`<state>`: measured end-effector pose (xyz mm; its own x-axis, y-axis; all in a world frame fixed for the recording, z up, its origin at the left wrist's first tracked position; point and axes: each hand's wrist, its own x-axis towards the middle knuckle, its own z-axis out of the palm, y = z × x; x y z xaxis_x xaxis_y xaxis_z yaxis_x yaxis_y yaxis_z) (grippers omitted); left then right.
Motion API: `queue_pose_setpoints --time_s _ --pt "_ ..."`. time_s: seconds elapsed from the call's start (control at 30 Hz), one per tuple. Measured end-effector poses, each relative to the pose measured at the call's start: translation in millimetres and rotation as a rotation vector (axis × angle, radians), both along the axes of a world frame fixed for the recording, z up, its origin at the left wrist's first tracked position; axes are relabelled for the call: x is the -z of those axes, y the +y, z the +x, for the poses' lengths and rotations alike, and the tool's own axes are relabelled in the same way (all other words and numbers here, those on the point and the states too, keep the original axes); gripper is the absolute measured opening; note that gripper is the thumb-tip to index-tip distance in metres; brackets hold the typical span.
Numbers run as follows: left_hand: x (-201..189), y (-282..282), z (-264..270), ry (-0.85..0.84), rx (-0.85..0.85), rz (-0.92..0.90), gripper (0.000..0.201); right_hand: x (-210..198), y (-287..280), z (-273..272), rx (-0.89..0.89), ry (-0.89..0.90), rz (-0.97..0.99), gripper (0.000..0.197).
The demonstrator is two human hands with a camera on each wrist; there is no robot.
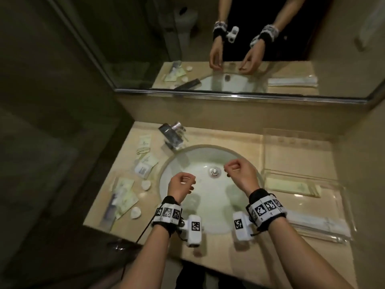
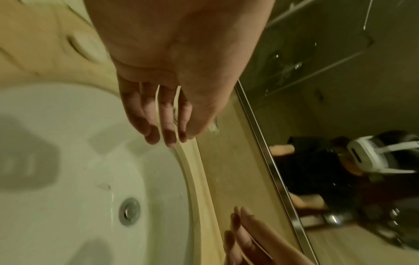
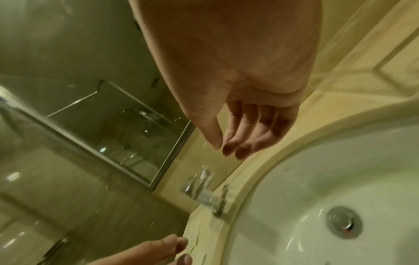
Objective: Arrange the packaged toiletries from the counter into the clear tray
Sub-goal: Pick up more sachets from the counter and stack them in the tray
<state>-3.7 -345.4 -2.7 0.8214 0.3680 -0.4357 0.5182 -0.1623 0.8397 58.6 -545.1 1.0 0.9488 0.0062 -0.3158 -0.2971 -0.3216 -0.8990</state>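
Both the left hand (image 1: 180, 185) and right hand (image 1: 239, 174) hang over the sink (image 1: 166, 174), fingers loosely curled, holding nothing. Best to reach left for one sachet (image 1: 144, 165); pinch its edge, then lay it flat in the clear tray (image 1: 341, 197).

Print on the toiletry packets (image 1: 125, 197) left of the sink is blurring past reading; the clear tray (image 1: 341, 230) edges are fading into glare.

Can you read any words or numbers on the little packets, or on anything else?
No words or numbers can be read anywhere.
Packets left of the sink: printing too blurred to read.
Packets in the clear tray: printing too faint to read.
Wristbands and wrist cameras: only black-and-white square code patterns, no letters.
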Motion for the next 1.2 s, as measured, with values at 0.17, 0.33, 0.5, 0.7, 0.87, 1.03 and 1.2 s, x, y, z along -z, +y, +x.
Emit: queue_pose_setpoints --time_s 0.17,0.33,0.5,0.7,0.87,1.03,1.2 --pt "2 83 -32 0.047 -0.197 -0.032 0.009 -2 84 -10 -0.244 0.04 -0.008 0.012" --pt "8 156 -58 0.07 -0.312 -0.046 0.011 1 162 -17 -0.381 0.052 -0.06 0.013" --pt "29 222 -82 0.096 -0.425 0.024 0.012 18 232 -20 -0.484 0.079 -0.129 0.016" --pt "49 277 -94 0.18 -0.428 0.15 0.03 48 296 -18 -0.544 0.069 -0.257 0.018" --pt "62 295 -81 0.25 -0.275 0.309 0.061 59 341 -20 -0.679 0.042 -0.334 0.022" --pt "68 301 -78 0.367 -0.145 0.45 0.061 71 386 -33 -0.798 -0.05 -0.462 0.042" --pt "72 312 -88 0.358 -0.184 0.452 0.053 77 405 -35 -0.772 0.007 -0.555 0.047"
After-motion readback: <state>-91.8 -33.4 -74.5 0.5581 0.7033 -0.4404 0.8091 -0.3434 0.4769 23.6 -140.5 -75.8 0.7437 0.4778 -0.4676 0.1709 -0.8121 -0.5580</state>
